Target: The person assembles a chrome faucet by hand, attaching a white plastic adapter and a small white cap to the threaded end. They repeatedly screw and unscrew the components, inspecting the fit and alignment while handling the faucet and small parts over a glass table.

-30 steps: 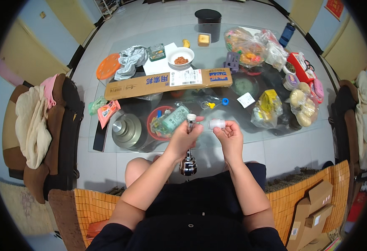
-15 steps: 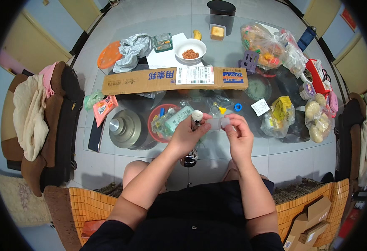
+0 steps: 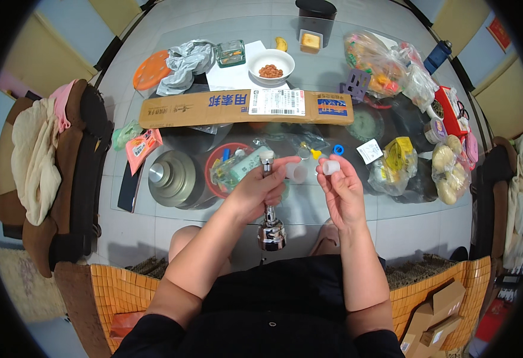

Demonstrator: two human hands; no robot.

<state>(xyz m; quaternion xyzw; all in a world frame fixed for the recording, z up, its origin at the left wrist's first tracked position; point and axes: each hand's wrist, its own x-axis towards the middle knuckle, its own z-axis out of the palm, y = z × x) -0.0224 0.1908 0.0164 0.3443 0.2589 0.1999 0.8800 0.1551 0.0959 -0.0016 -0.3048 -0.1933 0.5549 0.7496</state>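
My left hand (image 3: 254, 192) is closed around a chrome faucet spray head (image 3: 271, 234). Its pale end points up above my fingers, and the wide bell-shaped end hangs below my fist. Beside my left fingertips is a translucent white plastic sleeve (image 3: 297, 173), seemingly held by the same hand. My right hand (image 3: 345, 194) pinches a second small translucent plastic cap (image 3: 331, 167) between thumb and fingers, apart from the first piece. On the glass table just beyond my hands lie a blue ring (image 3: 338, 150) and a small yellow piece (image 3: 316, 154).
A red basin (image 3: 211, 188) with packets and a round metal vessel (image 3: 178, 182) stand left of my hands. Across the table lies a long cardboard box (image 3: 213, 110). Behind it is a white bowl (image 3: 282, 61) of nuts. Bagged goods (image 3: 400, 167) sit at right.
The two translucent pieces, together before, are now apart, one at each hand. My left hand has turned, bringing more of the chrome spray head into view. My right palm has rolled upward.
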